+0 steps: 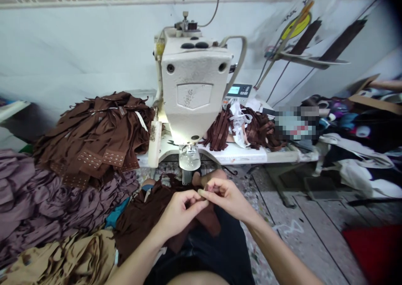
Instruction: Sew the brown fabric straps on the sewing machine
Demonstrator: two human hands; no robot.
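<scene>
In the head view my left hand (180, 211) and my right hand (228, 197) meet above my lap, with thumbs and fingertips pinched together. A small bit of brown fabric (206, 187) shows at the right fingertips. More brown cloth (211, 221) hangs just below both hands, and the left fingers close over its upper part. Their exact grip is partly hidden by the fingers. A heap of dark brown garment pieces (141, 218) covers my lap to the left. Straight ahead stands a white sewing machine (193, 84), its lamp lit, apart from my hands.
Brown pieces with rows of metal hooks or eyes (103, 130) are piled left of the machine. Mauve cloth (19, 201) and tan cloth (69, 255) lie lower left. Brown straps (220, 130) and a white ribbon bundle (240, 121) rest on the machine table (251, 154).
</scene>
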